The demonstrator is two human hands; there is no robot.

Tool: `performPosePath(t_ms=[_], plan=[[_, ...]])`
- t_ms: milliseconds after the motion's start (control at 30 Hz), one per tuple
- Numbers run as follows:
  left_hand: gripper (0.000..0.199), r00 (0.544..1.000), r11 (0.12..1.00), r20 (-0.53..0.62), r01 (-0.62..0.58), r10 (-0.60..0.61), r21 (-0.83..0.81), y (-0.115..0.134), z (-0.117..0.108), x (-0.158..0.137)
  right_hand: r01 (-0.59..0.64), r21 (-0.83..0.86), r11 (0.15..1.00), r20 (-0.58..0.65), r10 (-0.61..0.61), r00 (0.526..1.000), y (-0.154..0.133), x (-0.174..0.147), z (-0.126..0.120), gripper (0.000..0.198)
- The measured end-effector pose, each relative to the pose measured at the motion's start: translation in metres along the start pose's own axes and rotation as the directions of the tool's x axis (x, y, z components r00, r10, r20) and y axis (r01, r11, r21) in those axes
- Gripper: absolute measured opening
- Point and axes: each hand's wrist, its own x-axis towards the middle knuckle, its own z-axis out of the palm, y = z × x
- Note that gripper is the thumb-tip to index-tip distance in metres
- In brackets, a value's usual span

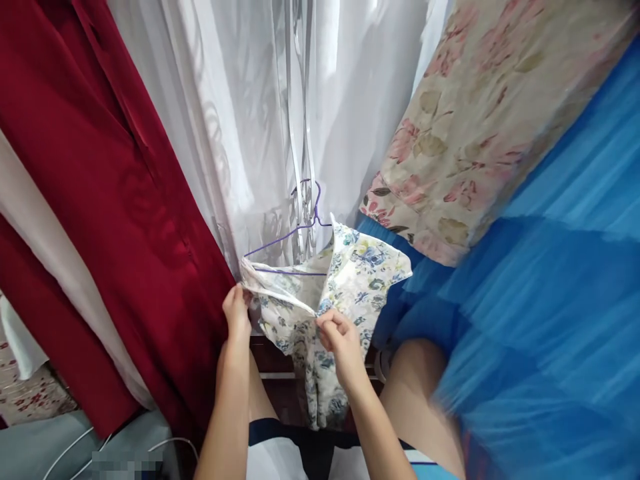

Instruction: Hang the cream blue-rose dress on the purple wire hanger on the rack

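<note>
A white garment with blue and green flowers (367, 273) hangs on a thin purple hanger (280, 240) in front of me. Its right shoulder sits over the hanger, while the left side of the neckline droops near the hanger's left end. My left hand (237, 310) pinches the edge of the cloth at that left end. With closed fingers my right hand (337, 337) grips the white-edged neckline at its lowest point. The hanger's hook is up against white straps (306, 133). The garment's lower part hangs down in folds between my knees.
Long red cloth (135, 200) hangs at the left, with white curtain-like fabric (240, 113) behind the hanger. To the right hang a pink-flowered cloth (450, 153) and blue tulle (545, 320). Wire hangers (75, 450) lie on grey fabric at the lower left.
</note>
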Motion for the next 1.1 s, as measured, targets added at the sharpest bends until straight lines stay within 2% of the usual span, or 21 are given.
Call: performPosePath(t_ms=[100, 200, 300, 367, 433, 467, 500, 533, 567, 600, 633, 667, 700, 733, 767, 900, 933, 967, 1000, 1033, 1100], plan=[[0.040, 0.991, 0.996, 0.122, 0.043, -0.053, 0.080, -0.019, -0.016, -0.048, 0.013, 0.190, 0.982, -0.228, 0.031, 0.973, 0.012, 0.001, -0.028, 0.021], [0.034, 0.940, 0.982, 0.324, 0.050, -0.108, 0.182, -0.018, -0.016, -0.081, 0.082, 0.181, 0.980, -0.402, -0.002, 0.916, 0.025, 0.009, -0.059, 0.023], [0.033, 0.880, 0.985, 0.463, 0.027, -0.104, 0.171, -0.003, 0.004, -0.103, 0.115, 0.061, 0.992, -0.522, -0.067, 0.850, 0.042, 0.013, -0.076, 0.022], [0.033, 0.849, 0.993, 0.520, 0.041, -0.094, 0.114, 0.012, 0.023, -0.117, 0.123, 0.020, 0.992, -0.592, -0.087, 0.801, 0.050, 0.010, -0.078, 0.020], [0.031, 0.811, 0.996, 0.579, 0.054, -0.082, 0.066, 0.026, 0.042, -0.134, 0.140, -0.098, 0.985, -0.647, -0.169, 0.744, 0.050, 0.003, -0.073, 0.025], [0.030, 0.791, 0.997, 0.608, 0.055, -0.073, 0.047, 0.031, 0.050, -0.142, 0.146, -0.204, 0.968, -0.624, -0.243, 0.742, 0.045, -0.001, -0.070, 0.029], [0.028, 0.769, 0.998, 0.636, 0.051, -0.059, 0.031, 0.036, 0.057, -0.149, 0.153, -0.314, 0.937, -0.542, -0.309, 0.782, 0.038, -0.005, -0.066, 0.030], [0.027, 0.746, 0.999, 0.664, 0.042, -0.044, 0.020, 0.039, 0.064, -0.156, 0.164, -0.404, 0.900, -0.399, -0.335, 0.854, 0.030, -0.008, -0.062, 0.028], [0.026, 0.726, 1.000, 0.687, 0.024, -0.026, 0.012, 0.042, 0.069, -0.160, 0.176, -0.460, 0.870, -0.217, -0.303, 0.928, 0.020, -0.011, -0.058, 0.023], [0.025, 0.709, 1.000, 0.705, -0.005, -0.003, 0.009, 0.043, 0.074, -0.163, 0.176, -0.477, 0.861, -0.026, -0.214, 0.977, 0.011, -0.014, -0.054, 0.018], [0.025, 0.693, 0.999, 0.721, -0.043, 0.024, 0.009, 0.044, 0.077, -0.164, 0.149, -0.463, 0.874, 0.137, -0.096, 0.986, 0.003, -0.015, -0.052, 0.014], [0.024, 0.678, 0.996, 0.734, -0.085, 0.050, 0.011, 0.044, 0.079, -0.164, 0.109, -0.450, 0.886, 0.248, 0.007, 0.969, -0.004, -0.017, -0.049, 0.011], [0.024, 0.660, 0.993, 0.748, -0.118, 0.068, 0.014, 0.044, 0.080, -0.162, 0.066, -0.449, 0.891, 0.306, 0.084, 0.948, -0.008, -0.018, -0.048, 0.009], [0.024, 0.633, 0.991, 0.772, -0.129, 0.066, 0.020, 0.043, 0.079, -0.159, 0.029, -0.455, 0.890, 0.323, 0.134, 0.937, -0.011, -0.019, -0.047, 0.007], [0.027, 0.586, 0.993, 0.809, -0.114, 0.041, 0.032, 0.041, 0.076, -0.156, -0.001, -0.461, 0.887, 0.319, 0.167, 0.933, -0.013, -0.019, -0.047, 0.006], [0.045, 0.312, 0.989, 0.941, -0.012, -0.135, 0.146, 0.026, 0.046, -0.145, -0.091, -0.434, 0.896, 0.323, 0.250, 0.913, -0.024, -0.022, -0.058, 0.014], [0.046, 0.259, 0.980, 0.949, -0.032, -0.180, 0.195, 0.020, 0.035, -0.142, -0.118, -0.418, 0.901, 0.341, 0.276, 0.899, -0.029, -0.021, -0.062, 0.016], [0.045, 0.226, 0.965, 0.948, -0.079, -0.226, 0.249, 0.015, 0.023, -0.138, -0.148, -0.406, 0.902, 0.356, 0.305, 0.883, -0.036, -0.021, -0.067, 0.019], [0.044, 0.213, 0.941, 0.939, -0.146, -0.272, 0.305, 0.009, 0.010, -0.134, -0.173, -0.406, 0.897, 0.366, 0.334, 0.869, -0.043, -0.019, -0.071, 0.021], [0.043, 0.225, 0.906, 0.925, -0.231, -0.305, 0.355, 0.005, -0.003, -0.127, -0.189, -0.417, 0.889, 0.369, 0.355, 0.859, -0.049, -0.017, -0.076, 0.024], [0.041, 0.295, 0.806, 0.907, -0.429, -0.301, 0.408, -0.001, -0.028, -0.108, -0.174, -0.457, 0.872, 0.364, 0.362, 0.858, -0.062, -0.011, -0.084, 0.027]])
